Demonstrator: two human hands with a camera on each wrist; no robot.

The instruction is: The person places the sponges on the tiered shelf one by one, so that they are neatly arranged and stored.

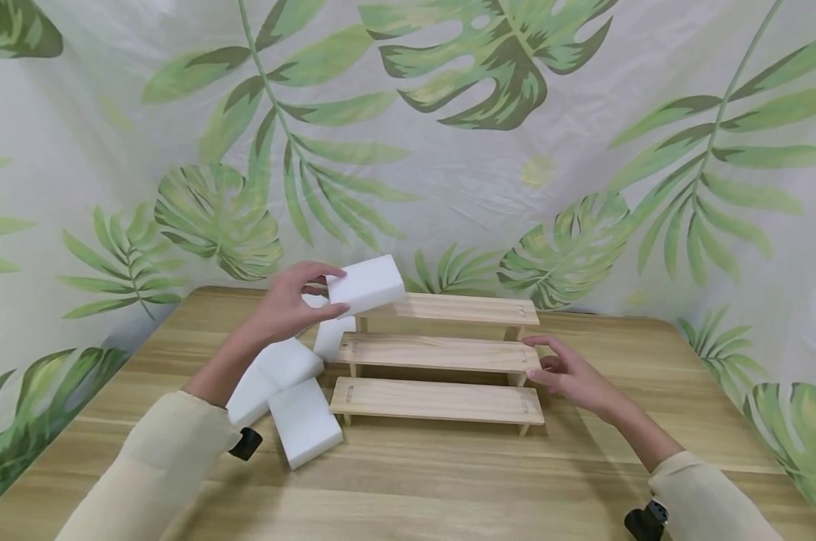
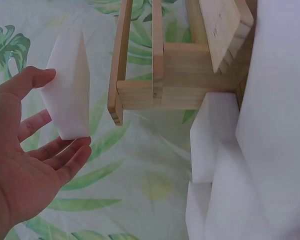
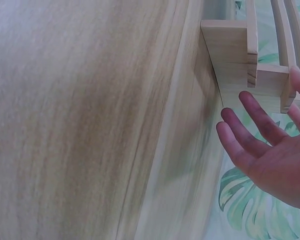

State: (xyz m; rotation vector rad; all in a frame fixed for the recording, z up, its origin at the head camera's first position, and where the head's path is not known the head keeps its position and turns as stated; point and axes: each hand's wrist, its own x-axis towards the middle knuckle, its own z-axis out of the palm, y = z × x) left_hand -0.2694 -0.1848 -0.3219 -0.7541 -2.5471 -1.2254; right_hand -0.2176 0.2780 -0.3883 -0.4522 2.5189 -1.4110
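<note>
My left hand [image 1: 288, 302] pinches a white sponge block [image 1: 367, 285] between thumb and fingers, raised near the top left end of a wooden three-step display stand [image 1: 438, 352]. In the left wrist view, the held block [image 2: 70, 90] stands apart from the stand [image 2: 185, 75], with fingertips along its lower edge. My right hand [image 1: 577, 382] grips the right end of the middle step, thumb at the front and index finger on top. The right wrist view shows its other fingers [image 3: 245, 135] spread loosely below the stand's end. All three steps are bare.
Several more white sponge blocks [image 1: 305, 422] lie piled on the wooden table [image 1: 448, 488] left of the stand, some partly behind my left hand. A leaf-printed cloth [image 1: 448, 203] hangs behind the table.
</note>
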